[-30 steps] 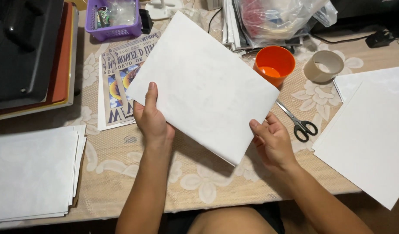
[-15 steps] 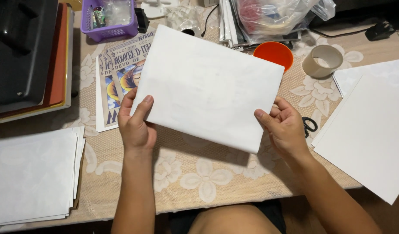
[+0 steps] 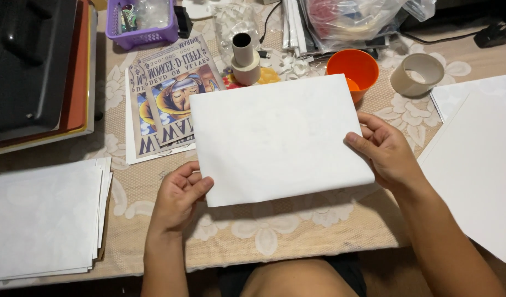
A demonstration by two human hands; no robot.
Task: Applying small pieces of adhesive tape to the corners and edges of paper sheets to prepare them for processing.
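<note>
I hold a blank white sheet of paper (image 3: 278, 137) above the table in both hands, its long side running left to right. My left hand (image 3: 179, 195) pinches the sheet's lower left corner, thumb on top. At the right edge, my right hand (image 3: 385, 151) grips it with the fingers curled over. The sheet hides part of the table under it.
A stack of white sheets (image 3: 44, 217) lies at the left, more white paper (image 3: 476, 165) at the right. Two printed posters (image 3: 165, 102), a cardboard tube on a tape roll (image 3: 245, 58), an orange cup (image 3: 352, 69), a tape roll (image 3: 417, 74), a purple basket (image 3: 143, 25) and a plastic bag (image 3: 352, 19) lie beyond. A black tray (image 3: 27, 60) stands far left.
The sheet has turned from tilted to nearly level and come lower toward me. Both hands shifted with it, and the scissors are now hidden from view.
</note>
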